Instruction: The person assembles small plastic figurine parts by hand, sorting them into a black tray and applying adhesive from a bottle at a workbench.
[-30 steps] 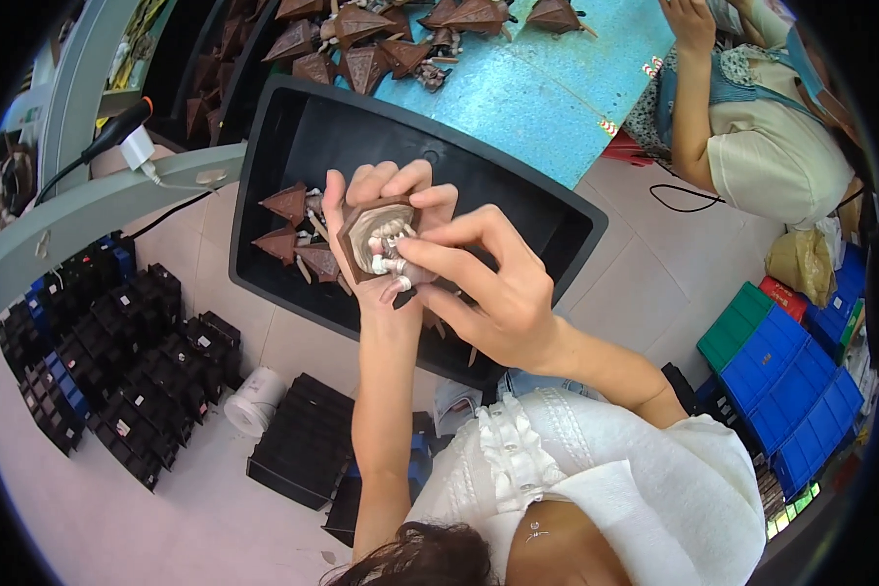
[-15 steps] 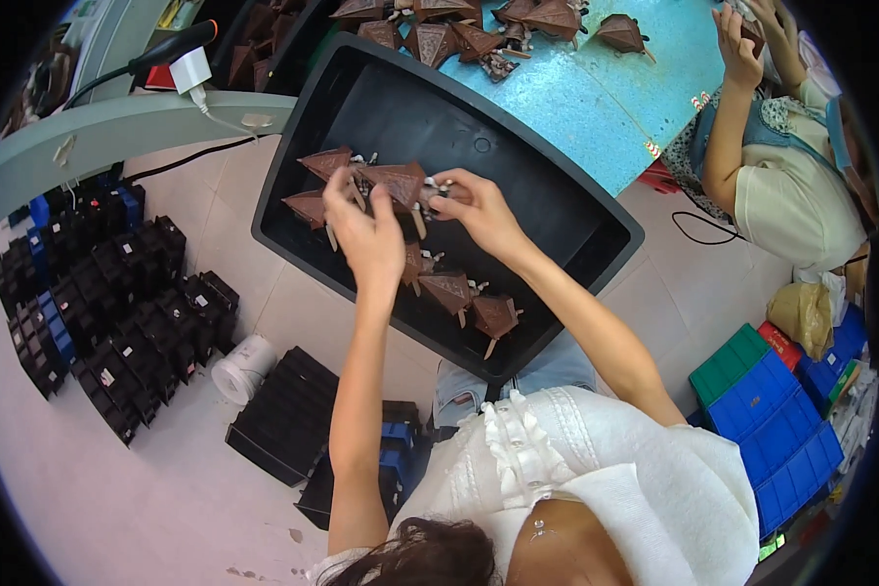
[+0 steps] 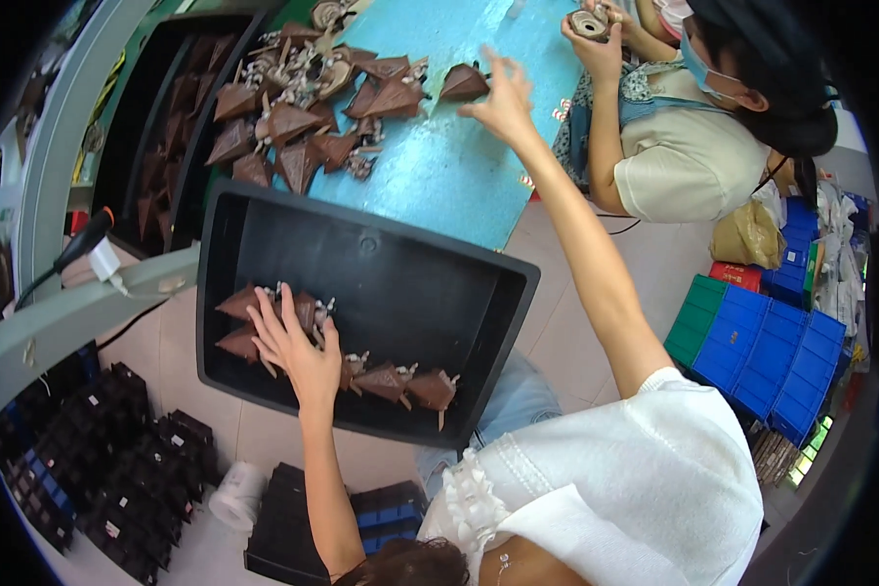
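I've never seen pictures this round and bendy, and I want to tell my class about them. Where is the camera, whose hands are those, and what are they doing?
There's no robot here: these are a person's bare hands. The camera sits on that person's head, looking down, and its very wide lens bends straight edges.

The left hand is spread over pointy brown pieces in a black tray. The right hand is stretched out over the blue table, next to a lone brown piece; I see nothing held in it. More brown pieces are heaped on the table.

A co-worker across from them holds a round brown thing.
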`<state>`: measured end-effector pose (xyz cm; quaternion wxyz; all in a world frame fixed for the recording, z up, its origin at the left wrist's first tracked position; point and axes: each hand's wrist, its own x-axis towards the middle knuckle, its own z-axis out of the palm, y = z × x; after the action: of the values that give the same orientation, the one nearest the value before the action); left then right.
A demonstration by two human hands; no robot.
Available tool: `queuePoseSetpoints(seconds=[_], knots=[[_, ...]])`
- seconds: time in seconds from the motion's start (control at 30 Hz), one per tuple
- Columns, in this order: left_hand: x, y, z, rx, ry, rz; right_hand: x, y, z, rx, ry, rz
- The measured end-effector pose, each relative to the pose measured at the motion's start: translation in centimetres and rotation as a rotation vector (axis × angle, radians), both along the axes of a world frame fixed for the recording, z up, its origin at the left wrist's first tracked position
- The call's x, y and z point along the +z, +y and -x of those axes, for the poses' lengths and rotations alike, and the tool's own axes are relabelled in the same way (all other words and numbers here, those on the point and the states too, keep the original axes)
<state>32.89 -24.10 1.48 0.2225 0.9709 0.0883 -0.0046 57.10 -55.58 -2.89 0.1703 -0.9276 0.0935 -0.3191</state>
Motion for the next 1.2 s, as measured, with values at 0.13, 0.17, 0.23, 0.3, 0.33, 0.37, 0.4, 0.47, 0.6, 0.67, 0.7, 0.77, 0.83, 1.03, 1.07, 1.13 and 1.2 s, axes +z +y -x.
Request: queuePoseSetpoints(seconds=[0.13,0.17,0.23,0.3,0.33,0.37,0.4,0.47,0.6,0.67,0.7,0.77,0.83,1.03,1.07,1.13,1.2], knots=[[3.4,-4.6,-3.3,-0.081,-0.161,0.306,-1.7,-3.3,-0.7,0.416,0.345,-0.167],[4.3,-6.1,-4.4,-0.054,-0.175,0.427,-0.9,-2.5,0.8,0.401,0.349,-0.245],[4.8,-8.7,-6.0,0.037,-0.101,0.782,3.3,1.0,5.5,0.543,0.355,-0.659],[4.3,-10.8,-7.6,-0.053,-0.202,1.034,9.5,3.6,10.2,0.777,0.455,-0.521],[4.1,-11.6,-8.2,-0.065,-0.275,1.234,10.5,4.9,12.5,0.837,0.358,-0.392],[5.6,-11.5,-8.5,0.163,-0.152,1.459,13.1,5.9,14.1,0.877,0.582,-0.662],[7.0,-11.5,-8.9,0.395,-0.02,1.678,13.9,6.0,14.8,0.882,0.5,-0.868],[7.0,-10.5,-9.4,0.53,0.021,1.889,13.6,5.4,16.2,0.625,0.506,-1.16],[7.9,-10.3,-7.5,0.547,0.192,1.832,12.6,8.0,17.6,0.593,0.841,-1.762],[8.4,-9.7,-7.0,0.6,0.155,1.77,13.2,8.5,18.2,0.553,0.796,-1.853],[8.8,-9.3,-6.8,0.668,0.199,1.758,13.2,8.7,18.4,0.621,0.746,-1.612],[7.9,-8.0,-6.2,0.669,0.272,1.742,12.9,9.2,18.5,0.782,0.403,-0.968],[7.1,-7.4,-5.8,0.764,0.366,1.794,13.1,9.5,18.8,0.809,0.357,-0.788],[6.4,-7.2,-4.9,0.781,0.38,2.142,12.6,11.2,20.2,0.725,0.368,-0.921],[6.2,-7.0,-4.7,0.709,0.369,2.341,12.4,11.3,20.5,0.799,0.288,-0.831],[6.2,-7.6,-4.5,0.606,0.414,2.713,12.9,11.8,21.1,0.813,0.14,-0.69],[6.9,-8.2,-4.4,0.613,0.378,2.832,13.2,12.0,21.8,0.794,0.129,-0.774]])
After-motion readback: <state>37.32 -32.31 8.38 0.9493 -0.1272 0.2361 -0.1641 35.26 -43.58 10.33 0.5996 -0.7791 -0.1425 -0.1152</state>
